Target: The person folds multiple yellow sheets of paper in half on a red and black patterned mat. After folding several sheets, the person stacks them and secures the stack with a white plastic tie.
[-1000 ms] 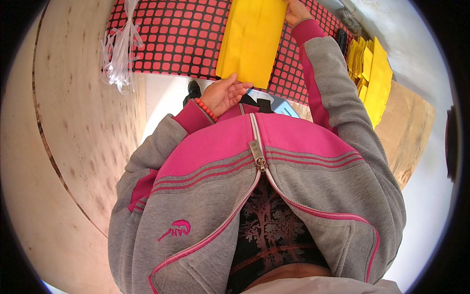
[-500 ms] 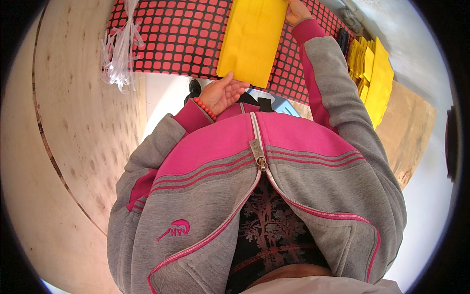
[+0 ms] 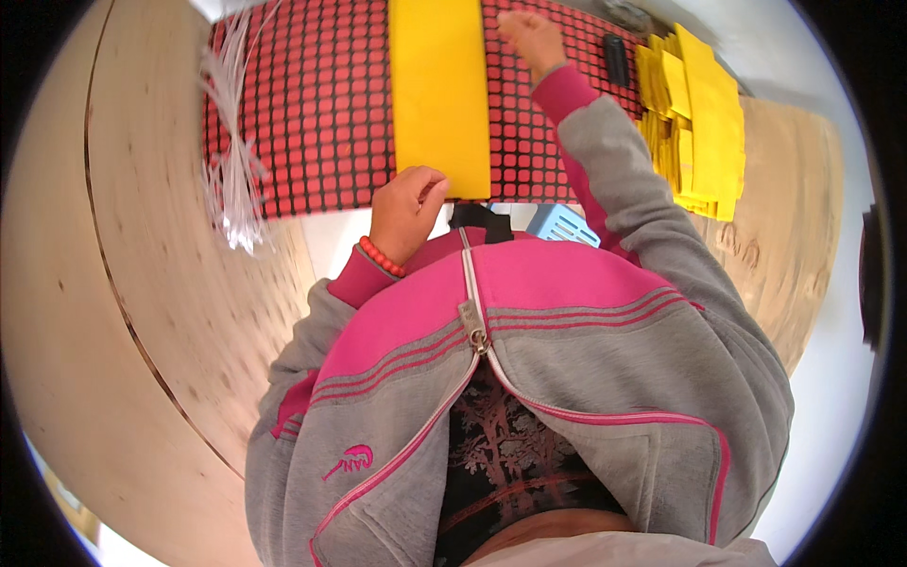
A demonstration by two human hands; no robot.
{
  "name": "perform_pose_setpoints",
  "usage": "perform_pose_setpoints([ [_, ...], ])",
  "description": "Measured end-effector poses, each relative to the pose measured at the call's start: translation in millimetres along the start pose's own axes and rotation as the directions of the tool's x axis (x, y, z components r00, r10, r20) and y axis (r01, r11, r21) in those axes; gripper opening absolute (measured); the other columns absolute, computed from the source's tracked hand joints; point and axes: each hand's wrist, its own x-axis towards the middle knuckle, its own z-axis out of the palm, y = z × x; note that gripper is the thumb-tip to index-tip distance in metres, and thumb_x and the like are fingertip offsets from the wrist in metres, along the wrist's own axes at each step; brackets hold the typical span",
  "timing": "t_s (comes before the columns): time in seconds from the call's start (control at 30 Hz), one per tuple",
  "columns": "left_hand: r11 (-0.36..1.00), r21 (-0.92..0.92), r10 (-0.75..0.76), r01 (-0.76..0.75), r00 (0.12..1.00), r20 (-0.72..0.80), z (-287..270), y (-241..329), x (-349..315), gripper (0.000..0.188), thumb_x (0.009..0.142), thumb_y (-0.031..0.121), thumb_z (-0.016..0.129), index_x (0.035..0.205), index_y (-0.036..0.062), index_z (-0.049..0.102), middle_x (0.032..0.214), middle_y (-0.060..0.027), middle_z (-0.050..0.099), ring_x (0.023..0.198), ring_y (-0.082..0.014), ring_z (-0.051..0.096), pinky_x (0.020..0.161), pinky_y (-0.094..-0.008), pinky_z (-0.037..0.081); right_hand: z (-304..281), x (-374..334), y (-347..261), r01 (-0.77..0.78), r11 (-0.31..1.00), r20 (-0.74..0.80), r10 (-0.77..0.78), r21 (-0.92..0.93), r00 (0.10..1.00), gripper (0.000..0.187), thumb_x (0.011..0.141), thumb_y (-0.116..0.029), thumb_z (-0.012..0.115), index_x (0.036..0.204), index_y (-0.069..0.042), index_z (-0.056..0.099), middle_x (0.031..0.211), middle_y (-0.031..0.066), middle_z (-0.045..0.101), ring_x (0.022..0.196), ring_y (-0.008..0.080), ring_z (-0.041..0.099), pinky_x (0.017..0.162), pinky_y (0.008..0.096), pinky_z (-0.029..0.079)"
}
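A long, flat yellow cloth-like rectangle (image 3: pixel 440 94) lies on the red and black patterned table cover (image 3: pixel 321 94), its near end at the table's front edge. At that end's left corner is my left hand (image 3: pixel 408 210), its fingers curled in; anything inside them is hidden. My right hand (image 3: pixel 534 42) is beyond the rectangle's right edge, apart from it, over the patterned cover. Its fingers are drawn together and slightly blurred, so I cannot make out what they hold, if anything.
A bundle of thin white strips (image 3: pixel 231 170) hangs over the table's left edge. To the right, a heap of folded yellow pieces (image 3: pixel 704 123) sits on a wooden board (image 3: pixel 784 189). A black object (image 3: pixel 617 59) lies beside that heap. Below the front edge is a blue plastic basket (image 3: pixel 565 225).
My right hand has let go of the yellow rectangle's far right side and moved off it. My left hand has turned from open palm-up to curled. The view has shifted.
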Motion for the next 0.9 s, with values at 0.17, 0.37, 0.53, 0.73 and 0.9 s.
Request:
perform_pose_setpoints([
  [0.17,0.682,0.615,0.359,-0.395,0.914,0.189,10.4,9.2,37.7,0.037,0.082,0.017,0.065,0.114,0.0011,0.057,0.131,-0.0196,0.05,0.123,-0.0359,0.046,0.101,-0.0494,0.036,-44.6,-87.8,-39.4,0.04,0.999,0.164,-0.041,0.008,0.986,0.03,0.088,-0.018,0.065,0.11,0.001,0.059,0.097,0.0052,0.067,0.089,0.0107,0.063,0.075,0.0243,0.05],
  [0.37,0.516,0.767,0.203,-0.381,0.925,0.322,26.8,-2.7,56.9,0.056,0.083,0.033,0.064,0.128,0.0028,0.049,0.141,-0.0205,0.04,0.133,-0.0346,0.035,0.108,-0.0545,0.024,-166.1,-155.2,-61.1,0.062,0.997,0.052,-0.065,0.052,0.997,0.028,0.089,-0.013,0.064,0.11,0.003,0.057,0.103,0.0092,0.065,0.095,0.0132,0.063,0.084,0.0274,0.051],
  [0.53,0.515,0.782,0.115,-0.352,0.932,0.344,30.8,-9.7,58.3,0.059,0.087,0.032,0.06,0.135,0.0029,0.044,0.149,-0.0194,0.03,0.137,-0.0353,0.028,0.107,-0.0576,0.023,-310.4,-181.5,-38.9,0.173,0.979,-0.347,-0.199,-0.105,0.916,0.025,0.086,-0.014,0.068,0.104,0.002,0.061,0.095,0.0077,0.067,0.088,0.0123,0.063,0.078,0.0264,0.052],
  [0.73,0.538,0.768,0.117,-0.349,0.933,0.342,32.4,-15.7,58.2,0.057,0.088,0.03,0.059,0.136,0.0019,0.043,0.15,-0.0197,0.027,0.138,-0.0359,0.027,0.106,-0.057,0.024,-443.6,-169.9,-2.4,-0.103,0.834,-0.566,-0.272,-0.541,0.778,0.03,0.079,-0.023,0.071,0.099,-0.001,0.064,0.092,0.0114,0.069,0.084,0.0196,0.067,0.078,0.0294,0.053],
  [0.9,0.564,0.741,0.116,-0.365,0.923,0.367,30.1,-14.5,61.3,0.056,0.088,0.028,0.059,0.135,0.0007,0.043,0.149,-0.0207,0.028,0.138,-0.0366,0.027,0.106,-0.0563,0.026,-453.0,-131.0,28.3,-0.178,0.64,-0.408,-0.231,-0.747,0.883,0.035,0.077,-0.029,0.073,0.095,0.0,0.064,0.086,0.0105,0.067,0.082,0.0218,0.065,0.074,0.0314,0.052],
])
